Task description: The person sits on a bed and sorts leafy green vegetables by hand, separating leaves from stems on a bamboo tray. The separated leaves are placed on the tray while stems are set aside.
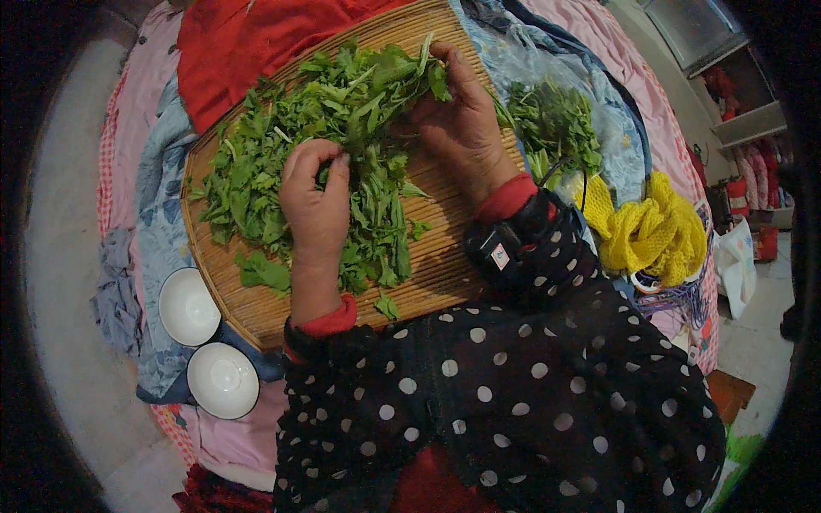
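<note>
On the slatted bamboo tray: loose leafy greens, both hands in

Heap covers the tray's middle and left. Left hand in the pile, thumb and forefinger tips close together; cannot tell whether they pinch anything. Right hand at the far right, fingers bent beside a pale-stemmed sprig; grip unclear.

Risks, my judgement: a stray leaf lies near the front edge, where a dragging cuff could sweep it off. A wide pull could shed leaves over the low rim; a knock could tip the white bowls on soft bedding.

Surface: blue patterned quilt, red cloth, second greens bunch, yellow knitted cloth. Beyond: pale floor, open shelving.
</note>
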A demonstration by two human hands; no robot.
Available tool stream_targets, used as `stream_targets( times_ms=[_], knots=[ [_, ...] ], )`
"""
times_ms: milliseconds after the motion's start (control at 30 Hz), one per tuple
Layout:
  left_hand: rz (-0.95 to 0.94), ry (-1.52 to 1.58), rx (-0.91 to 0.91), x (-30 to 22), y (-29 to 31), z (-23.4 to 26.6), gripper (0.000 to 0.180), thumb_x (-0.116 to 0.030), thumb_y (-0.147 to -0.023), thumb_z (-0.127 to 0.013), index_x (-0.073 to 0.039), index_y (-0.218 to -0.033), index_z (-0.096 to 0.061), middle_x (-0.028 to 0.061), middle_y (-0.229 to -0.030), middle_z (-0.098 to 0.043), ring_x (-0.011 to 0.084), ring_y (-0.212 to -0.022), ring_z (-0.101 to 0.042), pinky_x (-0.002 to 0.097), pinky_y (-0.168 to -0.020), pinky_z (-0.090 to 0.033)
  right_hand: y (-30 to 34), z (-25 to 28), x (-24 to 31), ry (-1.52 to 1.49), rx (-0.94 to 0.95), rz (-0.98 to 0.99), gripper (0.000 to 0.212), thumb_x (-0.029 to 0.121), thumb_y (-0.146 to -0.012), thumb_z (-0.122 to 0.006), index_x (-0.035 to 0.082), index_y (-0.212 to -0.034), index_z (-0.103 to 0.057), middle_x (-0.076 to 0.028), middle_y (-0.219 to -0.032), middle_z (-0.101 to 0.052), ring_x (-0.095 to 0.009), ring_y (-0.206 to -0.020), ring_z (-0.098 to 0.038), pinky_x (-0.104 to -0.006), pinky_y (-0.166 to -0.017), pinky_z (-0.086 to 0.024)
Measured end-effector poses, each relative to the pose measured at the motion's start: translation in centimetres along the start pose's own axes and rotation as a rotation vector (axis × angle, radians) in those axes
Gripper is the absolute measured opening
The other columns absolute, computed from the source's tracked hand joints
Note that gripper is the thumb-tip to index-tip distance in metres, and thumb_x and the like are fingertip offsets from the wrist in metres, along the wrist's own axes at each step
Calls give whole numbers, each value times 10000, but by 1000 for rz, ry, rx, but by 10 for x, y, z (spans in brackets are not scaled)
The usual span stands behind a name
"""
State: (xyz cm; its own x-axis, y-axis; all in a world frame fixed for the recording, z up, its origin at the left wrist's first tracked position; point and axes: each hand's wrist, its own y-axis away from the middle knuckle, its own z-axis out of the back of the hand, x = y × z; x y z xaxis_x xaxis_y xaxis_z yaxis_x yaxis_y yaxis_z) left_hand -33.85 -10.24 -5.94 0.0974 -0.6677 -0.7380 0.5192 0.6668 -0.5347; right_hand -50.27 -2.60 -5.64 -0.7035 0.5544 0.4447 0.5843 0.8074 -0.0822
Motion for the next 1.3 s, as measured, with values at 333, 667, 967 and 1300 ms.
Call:
stream_targets(
  times_ms=[333,667,967,1300],
  knots=[
    [-15,-108,66,2,2,-4,197,60,-699,-600,-10,-881,-575,80,-865,-535,208,-765,-542,285,-713,-445,7,-15,-6,214,229,60,228,269,-890,-505,50,-934,-555,-53,-815,-586,-165,-719,-576,-298,-689,-487],
    [101,402,-343,0,9,0,162,37,-829,-516,-2,-987,-520,43,-940,-539,114,-865,-513,228,-762,-425,16,-19,-17,569,212,-48,245,248,-817,-608,53,-951,-545,19,-662,-466,-75,-555,-439,-204,-519,-373],
    [-198,289,-62,-4,7,8,166,62,-792,-557,-11,-941,-548,67,-949,-536,156,-864,-517,244,-772,-420,19,-21,-21,743,352,-154,383,124,-732,-687,49,-1089,-567,55,-798,-475,-34,-726,-453,-165,-611,-374],
    [8,377,-149,-10,8,4,213,61,-788,-552,-7,-990,-538,67,-1001,-520,140,-882,-511,237,-781,-415,16,-17,-20,813,351,-173,153,165,-784,-639,36,-852,-594,33,-789,-543,-62,-778,-483,-225,-714,-420]
  ],
)
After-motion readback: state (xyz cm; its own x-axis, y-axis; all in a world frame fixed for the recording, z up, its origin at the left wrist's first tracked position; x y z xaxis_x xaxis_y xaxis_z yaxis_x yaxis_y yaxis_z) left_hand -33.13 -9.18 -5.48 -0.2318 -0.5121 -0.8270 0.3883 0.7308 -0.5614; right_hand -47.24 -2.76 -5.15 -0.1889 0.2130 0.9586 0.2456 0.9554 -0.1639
